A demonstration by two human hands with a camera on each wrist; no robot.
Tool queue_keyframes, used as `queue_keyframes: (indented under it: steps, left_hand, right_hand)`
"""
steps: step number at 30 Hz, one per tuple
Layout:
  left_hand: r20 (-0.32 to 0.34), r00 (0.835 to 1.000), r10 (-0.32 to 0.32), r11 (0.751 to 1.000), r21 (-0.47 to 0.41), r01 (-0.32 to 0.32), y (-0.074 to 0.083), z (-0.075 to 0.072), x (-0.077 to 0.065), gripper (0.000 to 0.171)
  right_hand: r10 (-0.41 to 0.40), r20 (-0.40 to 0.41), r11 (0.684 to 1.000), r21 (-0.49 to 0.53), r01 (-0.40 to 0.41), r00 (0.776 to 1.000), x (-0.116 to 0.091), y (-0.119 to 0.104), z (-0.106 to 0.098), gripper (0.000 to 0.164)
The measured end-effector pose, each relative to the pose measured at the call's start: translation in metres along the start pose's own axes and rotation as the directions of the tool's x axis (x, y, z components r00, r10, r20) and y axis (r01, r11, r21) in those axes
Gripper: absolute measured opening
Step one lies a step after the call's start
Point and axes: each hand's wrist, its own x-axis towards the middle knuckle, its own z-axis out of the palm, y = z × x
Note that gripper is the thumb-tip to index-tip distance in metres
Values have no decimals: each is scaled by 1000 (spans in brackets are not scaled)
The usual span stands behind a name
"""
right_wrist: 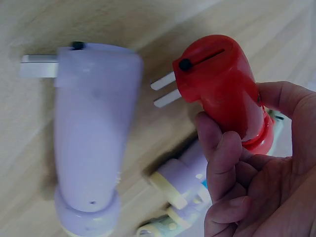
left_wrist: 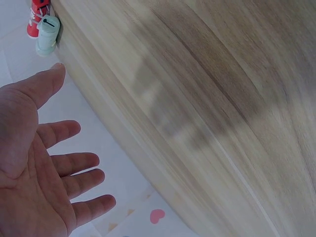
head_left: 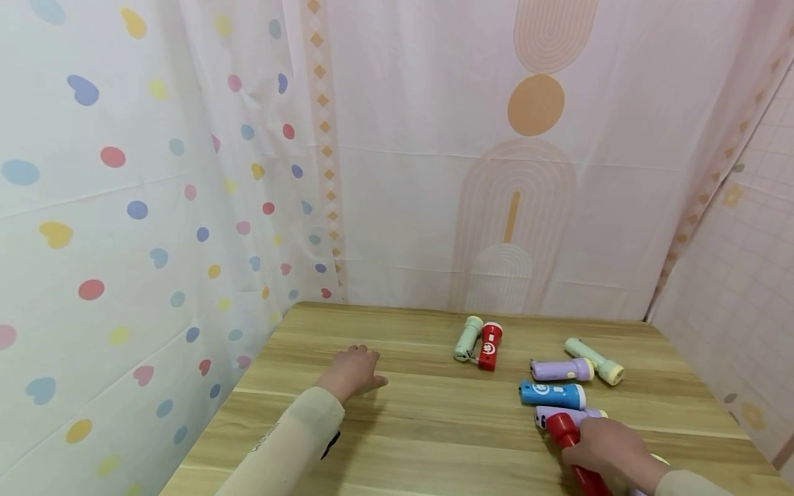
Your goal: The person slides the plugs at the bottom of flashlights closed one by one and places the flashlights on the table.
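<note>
My right hand [head_left: 611, 448] grips a red flashlight [right_wrist: 222, 89] between thumb and fingers, over the table's front right. Two flat metal plug prongs and a black slider show at the flashlight's end in the right wrist view. Beside it lies a lavender flashlight [right_wrist: 94, 123] with its prong folded out; in the head view my right hand mostly hides this one. Just beyond the held flashlight is another lavender flashlight [head_left: 552, 415], partly covered by it. My left hand [head_left: 353, 372] is over the left side of the table, fingers spread and nothing in them.
Behind the right hand lie a blue flashlight [head_left: 552, 395], a lavender one [head_left: 558, 370] and a pale green one [head_left: 589, 357]. Near the back edge, a pale green flashlight [head_left: 468, 339] lies beside a red one [head_left: 490, 346]. Patterned curtains [head_left: 397, 207] border the wooden table [head_left: 422, 427].
</note>
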Motion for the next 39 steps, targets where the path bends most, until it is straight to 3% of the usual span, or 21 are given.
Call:
queue_keyframes:
  steps: [9, 16, 26, 31, 39]
  left_hand:
    - [8, 1000, 0, 1000, -3, 0, 1, -1, 0, 57]
    - [8, 1000, -6, 1000, 8, 6, 2, -2, -1, 58]
    - [19, 1000, -8, 1000, 3, 8, 4, -1, -2, 57]
    - [21, 1000, -8, 1000, -5, 8, 4, -1, -3, 56]
    - [26, 1000, -13, 1000, 6, 13, 6, -3, -3, 57]
  right_hand:
    - [-33, -82, 998, 41, 37, 996, 4, -20, -17, 28]
    - [-93, -206, 989, 93, 114, 974, 16, -35, -19, 26]
    - [-87, -225, 947, 282, 151, 970, 32, -63, -24, 23]
    - [-73, -212, 891, 425, 159, 975, 41, -72, -20, 34]
    - [-29, -123, 747, 657, 103, 992, 50, -79, -15, 59]
